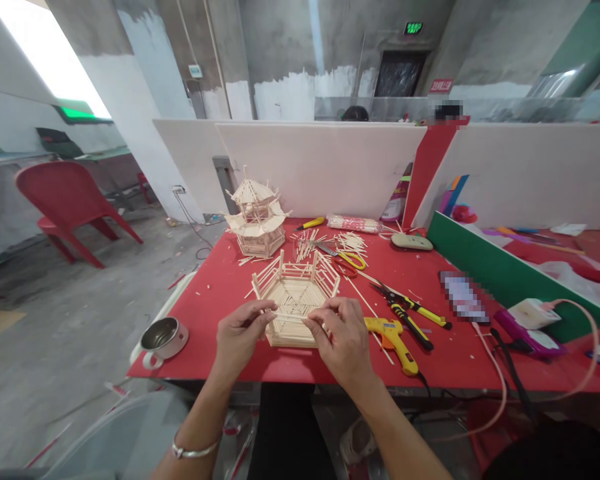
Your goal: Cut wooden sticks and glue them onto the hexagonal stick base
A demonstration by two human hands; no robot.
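Observation:
A hexagonal frame of thin wooden sticks [295, 297] lies on the red table [220, 293] right in front of me. My left hand [241, 331] pinches the left end of a thin stick [290, 315] laid across the frame's near edge. My right hand [337, 337] pinches the same stick's right end, fingers curled. Both hands rest against the frame's front side. A finished stick pagoda [257, 217] stands farther back on the left.
A yellow glue gun [395, 337] lies just right of my right hand, with pliers [410, 310], yellow-handled scissors [343, 257] and loose sticks [350, 241] beyond. A metal cup [163, 337] sits at the table's left corner. White partitions [325, 167] close the back; a red chair [67, 200] stands left.

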